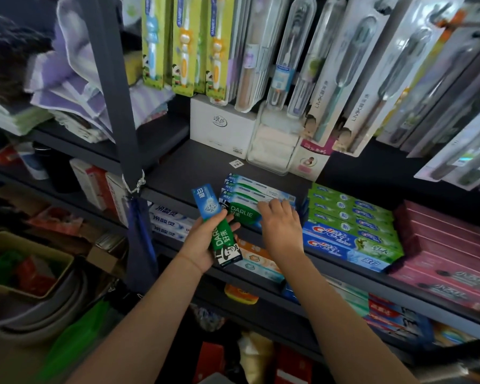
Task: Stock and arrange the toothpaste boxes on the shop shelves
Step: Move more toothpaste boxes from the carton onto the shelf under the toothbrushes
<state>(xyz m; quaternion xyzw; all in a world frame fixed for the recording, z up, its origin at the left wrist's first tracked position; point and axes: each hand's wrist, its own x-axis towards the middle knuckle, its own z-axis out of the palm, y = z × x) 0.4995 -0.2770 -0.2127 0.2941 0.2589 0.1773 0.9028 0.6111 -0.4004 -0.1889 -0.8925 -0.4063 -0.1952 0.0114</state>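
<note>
Toothpaste box (pixel 218 225) lies gripped across left hand (pixel 205 242) fingers (pixel 232 220).

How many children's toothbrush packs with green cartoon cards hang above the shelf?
3, side by side at the top: the left pack with a blue brush, the middle pack and the right pack with orange brushes. More may hang behind them.
</note>
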